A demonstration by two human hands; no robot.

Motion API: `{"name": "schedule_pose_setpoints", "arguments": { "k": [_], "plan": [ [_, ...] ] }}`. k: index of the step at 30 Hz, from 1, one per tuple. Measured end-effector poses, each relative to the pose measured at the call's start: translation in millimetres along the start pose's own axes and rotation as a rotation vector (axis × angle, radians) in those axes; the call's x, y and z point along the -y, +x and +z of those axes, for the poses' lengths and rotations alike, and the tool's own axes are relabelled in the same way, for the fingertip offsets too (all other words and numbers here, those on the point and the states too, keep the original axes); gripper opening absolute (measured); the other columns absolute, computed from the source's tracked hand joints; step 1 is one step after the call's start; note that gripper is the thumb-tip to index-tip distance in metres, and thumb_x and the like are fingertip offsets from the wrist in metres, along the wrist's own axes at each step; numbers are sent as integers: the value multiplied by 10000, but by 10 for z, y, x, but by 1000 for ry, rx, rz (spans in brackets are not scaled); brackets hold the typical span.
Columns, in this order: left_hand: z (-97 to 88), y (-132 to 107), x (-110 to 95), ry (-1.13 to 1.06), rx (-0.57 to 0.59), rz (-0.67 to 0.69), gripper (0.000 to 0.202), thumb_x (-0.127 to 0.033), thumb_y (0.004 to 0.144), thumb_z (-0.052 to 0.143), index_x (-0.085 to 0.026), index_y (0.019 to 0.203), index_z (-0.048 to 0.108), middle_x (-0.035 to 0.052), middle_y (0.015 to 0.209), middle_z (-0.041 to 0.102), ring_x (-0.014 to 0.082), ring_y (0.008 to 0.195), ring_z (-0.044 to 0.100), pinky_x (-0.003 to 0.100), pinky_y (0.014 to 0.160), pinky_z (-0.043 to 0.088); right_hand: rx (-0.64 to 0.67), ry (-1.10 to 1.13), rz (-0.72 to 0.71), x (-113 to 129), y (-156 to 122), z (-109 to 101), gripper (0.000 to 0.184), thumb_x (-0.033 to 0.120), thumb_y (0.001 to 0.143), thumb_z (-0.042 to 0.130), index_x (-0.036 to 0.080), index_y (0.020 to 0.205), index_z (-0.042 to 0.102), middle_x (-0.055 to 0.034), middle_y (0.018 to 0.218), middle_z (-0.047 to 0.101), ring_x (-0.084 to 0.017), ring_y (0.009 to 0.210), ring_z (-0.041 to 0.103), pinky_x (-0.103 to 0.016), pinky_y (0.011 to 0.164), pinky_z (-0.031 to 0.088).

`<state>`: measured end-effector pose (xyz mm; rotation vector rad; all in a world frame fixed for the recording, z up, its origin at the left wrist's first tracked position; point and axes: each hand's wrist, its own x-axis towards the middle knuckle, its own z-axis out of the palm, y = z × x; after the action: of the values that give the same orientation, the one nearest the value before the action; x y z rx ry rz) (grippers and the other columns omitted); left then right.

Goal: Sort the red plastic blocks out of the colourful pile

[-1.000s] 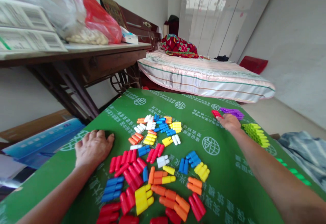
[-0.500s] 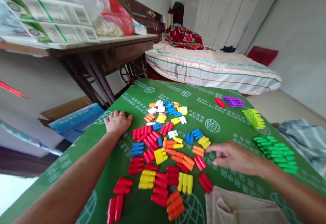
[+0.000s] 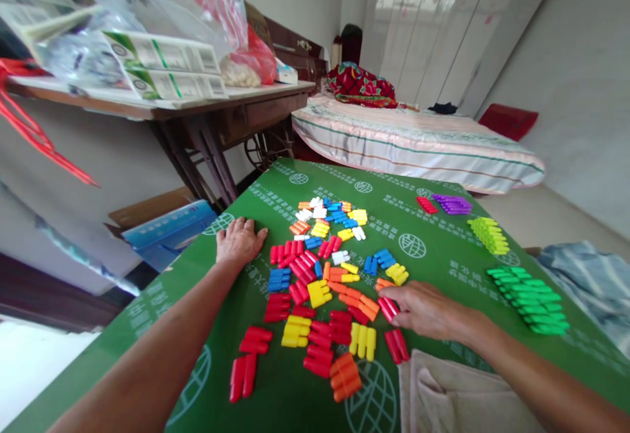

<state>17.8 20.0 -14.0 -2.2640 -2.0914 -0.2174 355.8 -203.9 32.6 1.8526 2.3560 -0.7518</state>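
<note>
On the green board (image 3: 443,249), several small plastic peg-shaped building blocks in red, yellow, orange, blue and white lie scattered in the middle. My left hand (image 3: 239,241) rests on the board left of them, fingers loosely spread, holding nothing. My right hand (image 3: 418,307) is at the right side of the spread, with thumb and fingertips closed around a red building block (image 3: 388,309). Just below that hand lies another red block (image 3: 396,346). A yellow block (image 3: 396,273) and partly covered orange pieces (image 3: 384,284) are just above its fingertips.
Sorted groups line the board's right side: green pieces (image 3: 531,298), lime pieces (image 3: 488,235), purple pieces (image 3: 453,204) and red pieces (image 3: 426,205). A folded beige cloth (image 3: 462,393) lies at the near right. Beyond are a cluttered sewing table (image 3: 236,100) and a bed (image 3: 418,138).
My right hand has moved down and slightly left, from beside the orange and yellow blocks onto the red block. My left hand stays resting on the board. The camera view has shifted slightly.
</note>
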Motion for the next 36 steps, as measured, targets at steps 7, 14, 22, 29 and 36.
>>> {"name": "schedule_pose_setpoints", "arguments": {
  "k": [7,14,22,29,36],
  "plan": [
    [-3,-5,-1,10,-28,12,614,-518,889,250,-105,1252,524,193,1434,430,351,1356,330,540,1074,299,-3,-5,2,28,-68,24,156,160,737,556,235,868,592,37,670,505,-119,648,479,-216,578,226],
    [-53,-25,-29,16,-19,12,615,-522,891,235,-113,1246,527,188,1430,435,340,1351,338,527,1076,313,-18,-10,27,-89,-164,14,217,120,744,529,257,901,591,52,668,503,-105,610,461,-208,561,214],
    [-62,-11,-17,22,1,0,642,-531,896,208,-109,1284,498,192,1459,403,345,1372,315,518,1090,295,-36,-5,111,-164,-313,67,329,218,767,580,286,1088,604,43,680,608,-140,649,576,-217,566,258],
    [-74,34,12,34,0,13,638,-528,898,207,-94,1269,493,196,1450,407,344,1369,316,525,1080,305,-61,-166,256,-69,-264,160,266,414,802,613,217,980,626,-60,834,702,-240,821,654,-269,661,348],
    [-74,17,0,46,4,9,609,-523,908,225,-104,1258,496,192,1443,413,338,1358,332,527,1077,310,-84,-162,196,-169,-254,224,158,263,815,582,240,970,595,-24,811,676,-205,784,644,-257,641,320]
  ]
}}
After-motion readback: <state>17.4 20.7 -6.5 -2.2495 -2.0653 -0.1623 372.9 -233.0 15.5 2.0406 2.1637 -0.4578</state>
